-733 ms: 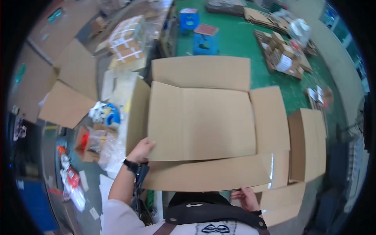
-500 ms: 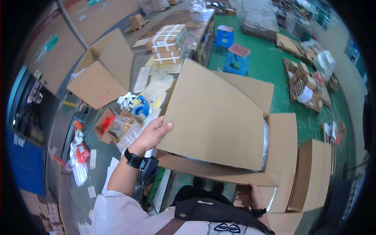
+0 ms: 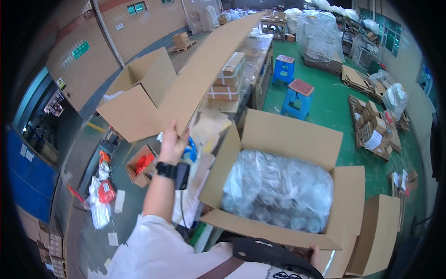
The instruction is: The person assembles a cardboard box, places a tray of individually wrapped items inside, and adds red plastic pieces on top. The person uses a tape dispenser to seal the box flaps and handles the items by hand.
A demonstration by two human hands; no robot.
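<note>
My left hand (image 3: 173, 145) is closed on the near edge of a large flat cardboard sheet (image 3: 200, 69), which stands tilted up and away above the left side of the work area. An open cardboard box (image 3: 292, 132) is in front of me with its flaps spread outward. Inside it, a clear plastic film (image 3: 288, 181) lies over rows of round, clear glass-like items. At the box's near edge, my right hand (image 3: 315, 256) grips the near flap; most of its fingers are hidden beneath the cardboard.
Another open carton (image 3: 127, 111) stands at the left, with a small box of red items (image 3: 141, 165) below it. Strapped cartons (image 3: 227, 79) sit by a long table (image 3: 253, 56). Blue stools (image 3: 297, 100) and a loaded pallet (image 3: 374, 125) stand farther right.
The cardboard sheet has been lifted off the box and swung up to the left in my left hand, uncovering the film-covered contents. My right hand stays by the near flap.
</note>
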